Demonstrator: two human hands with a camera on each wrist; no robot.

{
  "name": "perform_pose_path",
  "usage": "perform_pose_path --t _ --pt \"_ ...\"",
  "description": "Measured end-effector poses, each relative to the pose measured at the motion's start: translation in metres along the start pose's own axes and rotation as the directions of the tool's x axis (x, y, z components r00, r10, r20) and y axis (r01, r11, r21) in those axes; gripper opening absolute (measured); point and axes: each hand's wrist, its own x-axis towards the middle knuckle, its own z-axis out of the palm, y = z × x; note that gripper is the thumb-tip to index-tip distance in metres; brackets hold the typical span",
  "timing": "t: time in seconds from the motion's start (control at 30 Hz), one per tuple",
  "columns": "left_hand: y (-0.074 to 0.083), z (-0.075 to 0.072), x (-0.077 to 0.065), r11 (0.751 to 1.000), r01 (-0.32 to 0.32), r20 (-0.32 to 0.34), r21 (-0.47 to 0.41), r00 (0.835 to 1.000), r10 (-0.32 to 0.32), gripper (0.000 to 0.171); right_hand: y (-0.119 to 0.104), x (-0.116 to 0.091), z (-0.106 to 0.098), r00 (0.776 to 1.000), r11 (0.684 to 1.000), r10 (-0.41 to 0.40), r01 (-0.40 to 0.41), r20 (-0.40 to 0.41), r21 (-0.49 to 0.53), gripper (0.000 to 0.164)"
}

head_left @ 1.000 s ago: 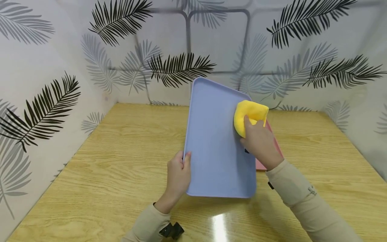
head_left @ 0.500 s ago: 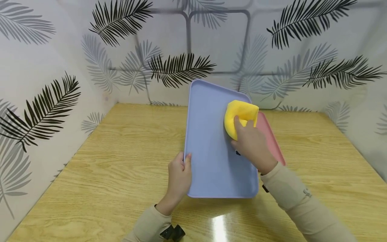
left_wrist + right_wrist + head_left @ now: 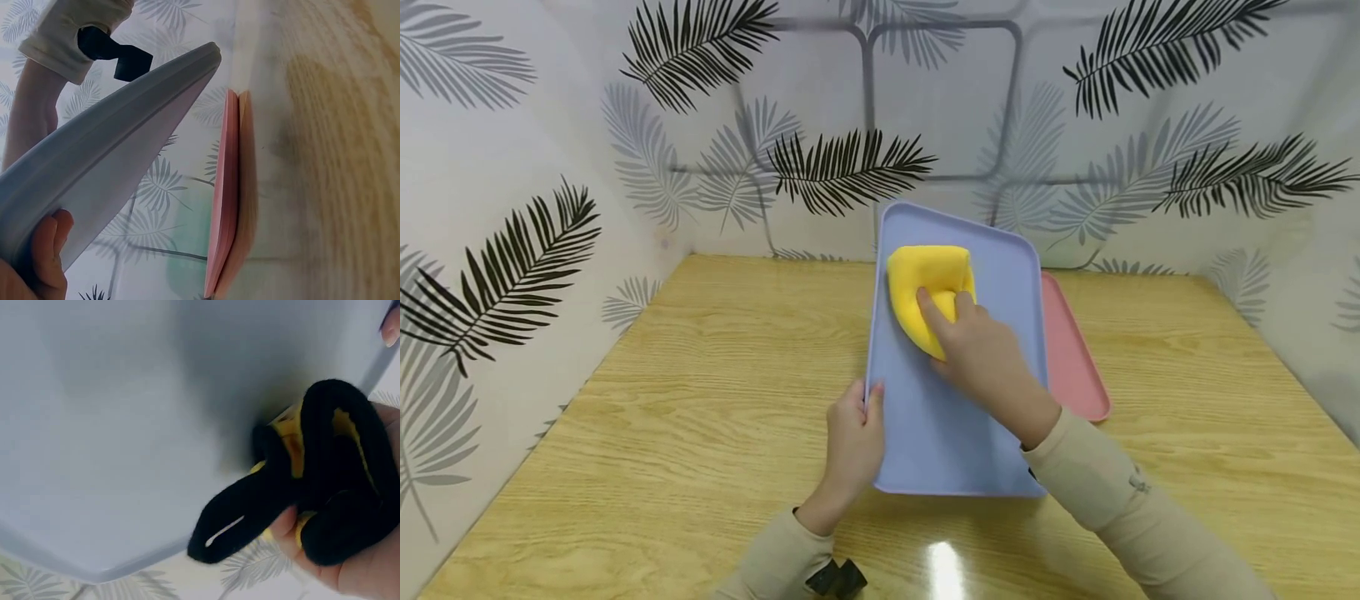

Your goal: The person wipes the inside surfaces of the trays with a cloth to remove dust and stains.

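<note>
A pale blue rimmed tray [image 3: 955,442] is held tilted up over the table, its inside towards me. My left hand [image 3: 853,442] grips the tray's left edge; in the left wrist view its fingers [image 3: 49,250] curl round onto the back. With my right hand [image 3: 988,362] I hold a folded yellow cloth [image 3: 925,271] against the upper left of the tray's inside. Seen from the right wrist, the cloth [image 3: 228,519] shows a dark side with yellow folds, bunched in the hand.
A pink tray [image 3: 1075,367] lies on the wooden table [image 3: 737,350] behind the blue one, at its right, partly hidden. At the table's back and left stand walls [image 3: 940,108] covered in a leaf print.
My right hand has carried the yellow cloth leftwards across the blue tray, from its right edge to the upper left. The blue tray has shifted slightly right and down with my left hand.
</note>
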Motion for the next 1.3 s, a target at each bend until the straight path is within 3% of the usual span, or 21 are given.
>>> perform_pose_path --t 0.1,0.17,0.7,0.83,1.0,1.17,1.3 --pt "0.000 0.000 -0.001 1.000 0.007 0.007 -0.009 1.000 -0.007 0.022 -0.002 0.000 0.001 0.993 0.995 -0.104 0.104 -0.048 -0.009 0.065" --pt "0.001 0.000 -0.001 1.000 0.016 0.011 -0.019 1.000 -0.016 0.021 -0.002 0.000 0.001 0.989 0.991 -0.133 0.133 -0.060 -0.005 0.065" --pt "0.003 -0.008 0.008 0.999 0.039 -0.008 -0.020 0.999 -0.039 0.020 0.012 -0.008 -0.004 0.994 0.994 -0.106 0.106 -0.038 0.015 0.074" --pt "0.002 -0.010 0.009 0.998 0.056 -0.020 -0.011 0.998 -0.056 0.019 0.016 -0.010 -0.003 0.998 0.998 -0.055 0.056 -0.028 0.037 0.073" --pt "0.002 -0.013 0.011 0.998 0.056 -0.031 -0.021 0.998 -0.057 0.020 0.024 -0.013 0.001 0.996 0.996 0.086 -0.086 -0.004 0.017 0.069" --pt "0.002 -0.014 0.012 0.998 0.052 -0.041 -0.021 0.998 -0.053 0.020 0.027 -0.017 0.002 0.974 0.974 0.225 -0.225 0.016 -0.025 0.064" --pt "0.002 -0.015 0.013 0.999 0.053 -0.045 -0.012 0.998 -0.054 0.019 0.028 -0.019 0.000 0.940 0.941 0.334 -0.327 0.066 -0.089 0.062"
